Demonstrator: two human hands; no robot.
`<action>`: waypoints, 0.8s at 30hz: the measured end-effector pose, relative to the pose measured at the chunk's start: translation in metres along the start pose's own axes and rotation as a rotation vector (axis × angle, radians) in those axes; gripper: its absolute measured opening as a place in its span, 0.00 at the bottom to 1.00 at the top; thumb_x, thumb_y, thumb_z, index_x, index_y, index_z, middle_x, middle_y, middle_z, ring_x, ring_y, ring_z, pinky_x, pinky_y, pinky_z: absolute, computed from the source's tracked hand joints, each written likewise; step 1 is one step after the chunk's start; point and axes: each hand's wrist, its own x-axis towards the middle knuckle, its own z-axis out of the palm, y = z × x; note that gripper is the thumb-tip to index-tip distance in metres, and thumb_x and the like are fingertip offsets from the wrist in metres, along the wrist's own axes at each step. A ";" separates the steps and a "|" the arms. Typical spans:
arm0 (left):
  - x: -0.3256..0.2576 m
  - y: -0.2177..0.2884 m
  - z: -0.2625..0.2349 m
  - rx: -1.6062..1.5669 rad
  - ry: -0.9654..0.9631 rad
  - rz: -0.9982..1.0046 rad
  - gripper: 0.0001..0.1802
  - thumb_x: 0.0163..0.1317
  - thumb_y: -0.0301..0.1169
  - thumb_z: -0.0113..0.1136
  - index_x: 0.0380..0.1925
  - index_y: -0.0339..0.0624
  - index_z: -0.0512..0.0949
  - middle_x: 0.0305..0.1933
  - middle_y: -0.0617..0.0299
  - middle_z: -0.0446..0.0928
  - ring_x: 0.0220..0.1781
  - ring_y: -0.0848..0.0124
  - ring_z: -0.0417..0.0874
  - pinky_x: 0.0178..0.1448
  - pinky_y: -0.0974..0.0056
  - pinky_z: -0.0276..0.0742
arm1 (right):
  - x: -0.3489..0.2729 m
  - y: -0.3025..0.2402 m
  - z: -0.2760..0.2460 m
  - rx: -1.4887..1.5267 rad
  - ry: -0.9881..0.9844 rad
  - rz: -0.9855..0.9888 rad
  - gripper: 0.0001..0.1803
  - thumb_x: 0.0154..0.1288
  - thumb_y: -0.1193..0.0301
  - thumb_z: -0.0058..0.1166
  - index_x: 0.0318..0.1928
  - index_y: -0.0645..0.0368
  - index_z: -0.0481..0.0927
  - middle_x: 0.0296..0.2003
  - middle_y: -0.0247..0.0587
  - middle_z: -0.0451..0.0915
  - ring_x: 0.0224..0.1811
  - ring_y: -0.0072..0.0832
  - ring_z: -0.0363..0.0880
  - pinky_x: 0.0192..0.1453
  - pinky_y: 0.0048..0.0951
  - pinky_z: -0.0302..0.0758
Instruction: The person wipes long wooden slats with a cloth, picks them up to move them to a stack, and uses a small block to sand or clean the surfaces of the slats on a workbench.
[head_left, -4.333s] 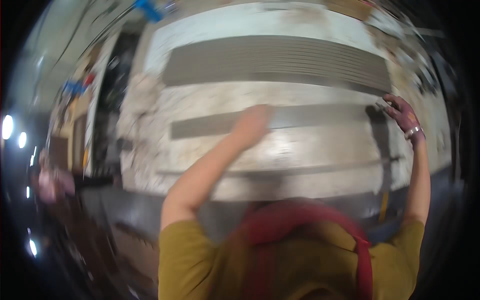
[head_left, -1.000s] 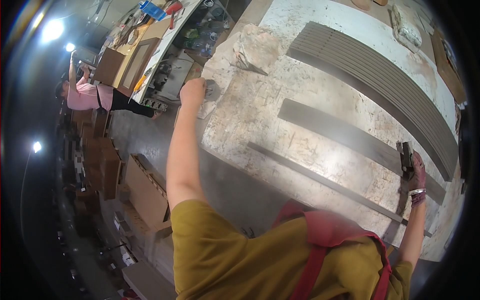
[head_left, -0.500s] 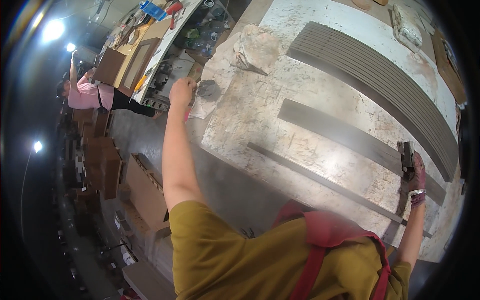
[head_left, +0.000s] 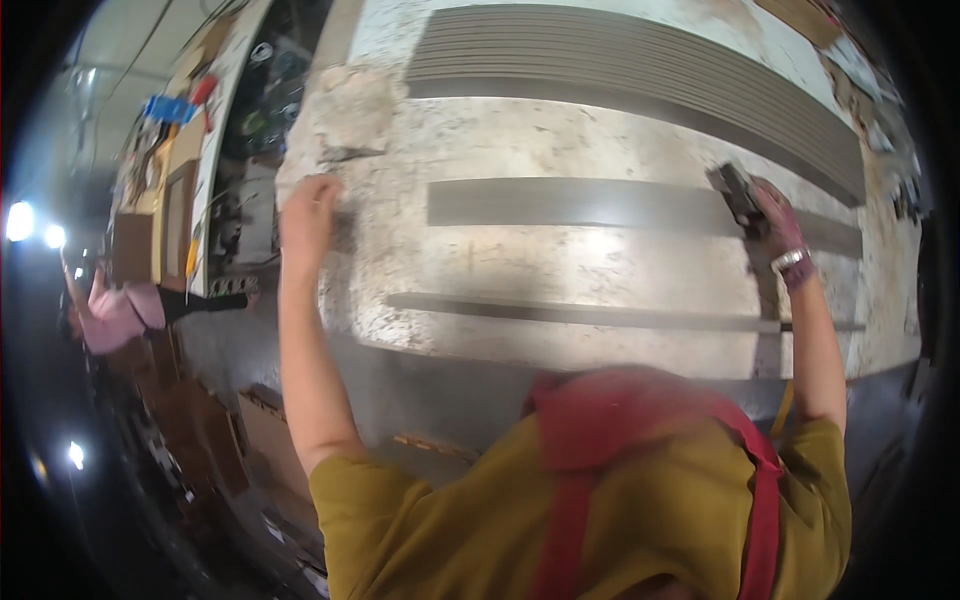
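- Grey-brown board (head_left: 590, 203): long, flat, lying on the table. Should be stiff and fairly light for its length, perhaps slick; best taken by both long edges, near the middle or towards each end.
- Block (head_left: 740, 195): small, dark, over the board's right part; whether touching it, cannot tell. Looks rigid and light, unlikely to break; best gripped by its sides, fingers clear of the underside.
- Right hand (head_left: 783, 222): purple, seemingly gloved; clamped on the block, over the board's right part.
- Left hand (head_left: 310, 205): well apart from the right, beyond the board's left end; fingers curled, fingertips drawn close — whether anything is held, cannot tell.
- Dark patch (head_left: 343, 232): just beside the left hand, between it and the board; blurred, kind unclear.
- Stack (head_left: 630, 65): grey-brown strips, beyond the board's far edge.
- Strip (head_left: 580, 312): narrow, on the board's near side, apart from it.
- Table (head_left: 500, 265): pale, stained, under the board.
- Person (head_left: 125, 318): pink top, far left of the board.
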 end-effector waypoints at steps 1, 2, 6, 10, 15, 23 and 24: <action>-0.004 0.032 0.020 -0.027 -0.049 0.098 0.06 0.61 0.29 0.56 0.33 0.37 0.79 0.34 0.51 0.79 0.37 0.55 0.81 0.42 0.59 0.75 | -0.002 0.002 0.000 -0.063 0.002 -0.045 0.21 0.64 0.62 0.56 0.54 0.58 0.74 0.41 0.32 0.77 0.40 0.21 0.75 0.41 0.25 0.75; -0.008 0.063 0.035 -0.016 -0.068 0.156 0.07 0.61 0.29 0.57 0.33 0.38 0.79 0.33 0.50 0.79 0.37 0.54 0.81 0.41 0.58 0.75 | -0.005 0.003 -0.001 -0.126 0.008 -0.090 0.21 0.64 0.61 0.56 0.54 0.57 0.74 0.40 0.31 0.77 0.39 0.20 0.75 0.40 0.25 0.75; -0.025 0.131 0.074 0.019 -0.183 0.241 0.07 0.61 0.31 0.58 0.34 0.39 0.79 0.34 0.50 0.79 0.37 0.52 0.80 0.39 0.56 0.75 | -0.015 -0.016 0.014 0.201 0.042 0.119 0.22 0.65 0.61 0.55 0.55 0.58 0.73 0.38 0.29 0.76 0.36 0.18 0.73 0.39 0.26 0.75; -0.033 0.145 0.093 0.069 -0.296 0.189 0.08 0.61 0.32 0.59 0.34 0.39 0.79 0.33 0.50 0.79 0.36 0.51 0.80 0.38 0.56 0.75 | -0.021 -0.023 0.024 0.200 0.048 0.103 0.23 0.66 0.57 0.54 0.55 0.58 0.73 0.39 0.29 0.77 0.37 0.18 0.74 0.40 0.24 0.74; -0.034 0.151 0.103 0.022 -0.274 0.239 0.08 0.61 0.33 0.58 0.33 0.39 0.80 0.33 0.49 0.79 0.35 0.51 0.80 0.38 0.55 0.74 | -0.020 -0.020 0.019 0.192 0.007 0.056 0.23 0.65 0.56 0.55 0.54 0.58 0.74 0.40 0.30 0.78 0.38 0.17 0.75 0.39 0.20 0.74; -0.034 0.157 0.109 0.046 -0.284 0.219 0.08 0.61 0.32 0.58 0.33 0.39 0.80 0.33 0.49 0.79 0.35 0.50 0.80 0.38 0.54 0.74 | -0.020 -0.023 0.019 0.255 0.005 0.084 0.24 0.64 0.57 0.57 0.55 0.59 0.74 0.42 0.31 0.77 0.38 0.18 0.75 0.39 0.21 0.75; -0.034 0.157 0.109 0.056 -0.282 0.227 0.08 0.61 0.33 0.58 0.33 0.40 0.80 0.33 0.49 0.79 0.35 0.50 0.80 0.38 0.54 0.74 | -0.020 -0.021 0.019 0.257 0.008 0.084 0.24 0.64 0.57 0.57 0.55 0.59 0.74 0.42 0.31 0.77 0.38 0.18 0.75 0.39 0.21 0.75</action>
